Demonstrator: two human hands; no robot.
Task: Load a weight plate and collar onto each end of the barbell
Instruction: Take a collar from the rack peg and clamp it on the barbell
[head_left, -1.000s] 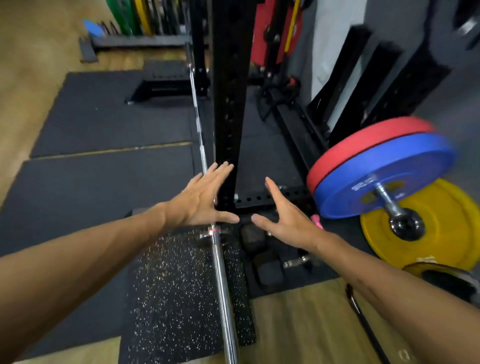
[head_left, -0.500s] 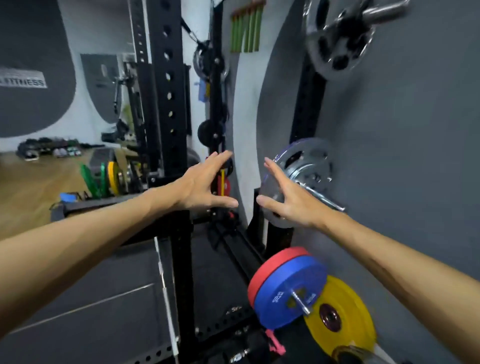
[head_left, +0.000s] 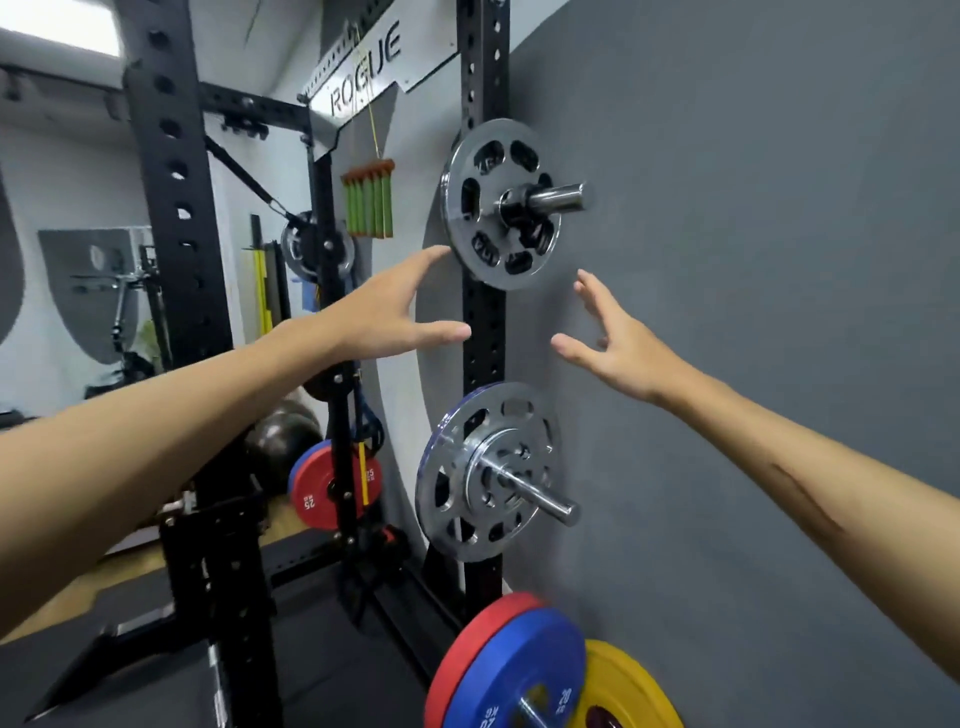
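A chrome weight plate (head_left: 467, 218) with oval holes hangs on an upper storage peg of the black rack upright (head_left: 483, 332). My left hand (head_left: 395, 312) is open, its fingertips just left of and below that plate's rim. My right hand (head_left: 613, 343) is open too, held apart from the plate, lower right of it. Neither hand holds anything. A second set of chrome plates (head_left: 483, 473) sits on a lower peg. The barbell and any collar are out of view.
A red and a blue bumper plate (head_left: 524, 670) sit on a low peg, with a yellow plate (head_left: 628, 691) behind them against the grey wall (head_left: 753, 260). Another black rack post (head_left: 171, 218) stands left. A red 25 plate (head_left: 322, 488) hangs further back.
The view has swung up from the floor and barbell to the rack's plate pegs. Both open hands have risen toward the upper chrome plate.
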